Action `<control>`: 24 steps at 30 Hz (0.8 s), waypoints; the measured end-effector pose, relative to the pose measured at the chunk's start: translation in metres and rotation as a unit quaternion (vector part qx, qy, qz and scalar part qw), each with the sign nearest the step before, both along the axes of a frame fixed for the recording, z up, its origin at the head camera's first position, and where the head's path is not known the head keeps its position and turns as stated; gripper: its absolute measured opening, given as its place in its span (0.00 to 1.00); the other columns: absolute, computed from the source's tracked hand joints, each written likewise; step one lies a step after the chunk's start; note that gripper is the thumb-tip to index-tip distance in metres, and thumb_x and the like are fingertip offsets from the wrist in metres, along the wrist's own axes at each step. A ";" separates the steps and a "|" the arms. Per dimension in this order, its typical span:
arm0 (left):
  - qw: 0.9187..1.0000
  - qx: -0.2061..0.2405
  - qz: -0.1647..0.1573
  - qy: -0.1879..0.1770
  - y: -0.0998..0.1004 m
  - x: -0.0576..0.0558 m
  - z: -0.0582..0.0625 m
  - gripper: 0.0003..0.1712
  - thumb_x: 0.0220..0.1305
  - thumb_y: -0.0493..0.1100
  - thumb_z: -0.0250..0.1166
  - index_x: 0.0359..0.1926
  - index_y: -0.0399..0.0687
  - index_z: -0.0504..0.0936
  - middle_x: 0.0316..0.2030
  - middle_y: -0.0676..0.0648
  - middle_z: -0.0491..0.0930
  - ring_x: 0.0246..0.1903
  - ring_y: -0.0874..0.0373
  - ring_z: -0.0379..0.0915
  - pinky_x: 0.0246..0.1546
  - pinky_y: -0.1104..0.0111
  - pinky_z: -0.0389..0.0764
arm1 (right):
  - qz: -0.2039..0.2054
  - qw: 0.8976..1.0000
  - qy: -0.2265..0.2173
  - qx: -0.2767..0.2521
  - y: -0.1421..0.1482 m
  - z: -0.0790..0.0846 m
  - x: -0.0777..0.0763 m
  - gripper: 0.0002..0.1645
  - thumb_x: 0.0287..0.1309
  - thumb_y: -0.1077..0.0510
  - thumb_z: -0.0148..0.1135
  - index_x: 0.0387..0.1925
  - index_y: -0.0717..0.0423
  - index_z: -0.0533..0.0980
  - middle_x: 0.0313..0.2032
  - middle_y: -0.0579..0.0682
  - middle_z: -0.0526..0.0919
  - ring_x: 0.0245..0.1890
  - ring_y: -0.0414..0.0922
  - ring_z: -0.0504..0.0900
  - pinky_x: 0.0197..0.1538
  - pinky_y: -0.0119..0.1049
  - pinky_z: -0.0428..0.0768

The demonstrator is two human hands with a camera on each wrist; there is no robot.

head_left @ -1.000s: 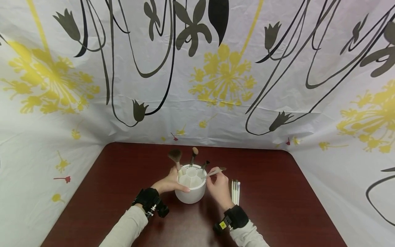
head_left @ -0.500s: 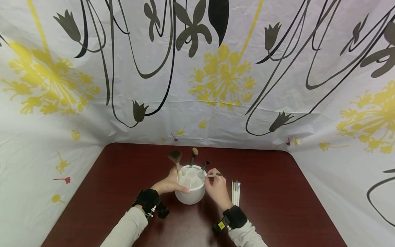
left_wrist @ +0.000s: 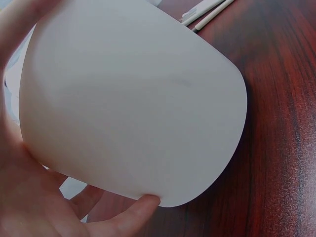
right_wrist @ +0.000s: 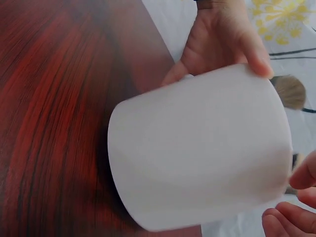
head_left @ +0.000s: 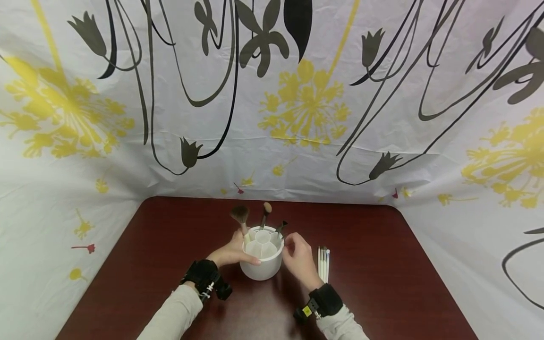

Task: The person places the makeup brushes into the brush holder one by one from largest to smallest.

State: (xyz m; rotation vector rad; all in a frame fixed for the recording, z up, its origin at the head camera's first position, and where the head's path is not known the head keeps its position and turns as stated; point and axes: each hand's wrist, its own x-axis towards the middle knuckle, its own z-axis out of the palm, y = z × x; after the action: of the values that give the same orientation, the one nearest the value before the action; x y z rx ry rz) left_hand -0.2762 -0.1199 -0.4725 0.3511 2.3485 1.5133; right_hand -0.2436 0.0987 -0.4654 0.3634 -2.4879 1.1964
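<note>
A white round brush holder (head_left: 260, 270) with several compartments stands on the table. My left hand (head_left: 231, 252) grips its left side, thumb over the near rim. In the right wrist view the thumb (right_wrist: 256, 54) presses the holder's upper edge. Standing in the holder are a large fluffy makeup brush (head_left: 240, 215), a brush with a rounded tan head (head_left: 267, 208) and a small dark-tipped brush (head_left: 282, 226). My right hand (head_left: 299, 259) is at the right rim; its fingers (right_wrist: 303, 173) are bent and apart, with no brush visible between them. Part of the rim is hidden behind it.
Several slim white-handled brushes (head_left: 324, 264) lie side by side on the dark red-brown table (head_left: 374, 283), just right of my right wrist. A white floral cloth (head_left: 272, 174) hangs behind the table and along both sides.
The brush my right hand held over the right rim no longer shows in its fingers. That hand stays at the rim with its fingers drawn in. The left hand keeps its grip.
</note>
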 end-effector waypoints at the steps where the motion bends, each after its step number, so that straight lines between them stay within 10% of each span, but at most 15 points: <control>1: 1.000 0.000 0.000 0.000 0.000 0.000 0.000 0.67 0.33 0.49 0.77 0.67 0.37 0.41 0.65 0.34 0.47 0.64 0.41 0.43 0.61 0.47 0.49 | -0.002 1.000 -0.001 -0.002 0.004 -0.001 0.001 0.09 0.46 0.69 0.60 0.32 0.58 0.72 0.29 0.49 0.76 0.30 0.41 0.75 0.32 0.32 0.76; 24: 1.000 -0.006 -0.002 -0.003 -0.001 0.000 -0.001 0.66 0.33 0.51 0.76 0.67 0.39 0.44 0.64 0.35 0.47 0.63 0.42 0.45 0.60 0.46 0.51 | -0.147 0.978 -0.132 0.061 0.103 -0.037 0.021 0.07 0.48 0.67 0.57 0.33 0.66 0.75 0.24 0.52 0.77 0.24 0.43 0.74 0.25 0.34 0.70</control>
State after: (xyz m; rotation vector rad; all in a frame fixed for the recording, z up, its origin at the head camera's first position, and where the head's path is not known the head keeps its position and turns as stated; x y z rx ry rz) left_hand -0.2759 -0.1213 -0.4738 0.3481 2.3502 1.4969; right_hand -0.2228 0.2016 -0.5029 -0.1424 -2.7258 1.0309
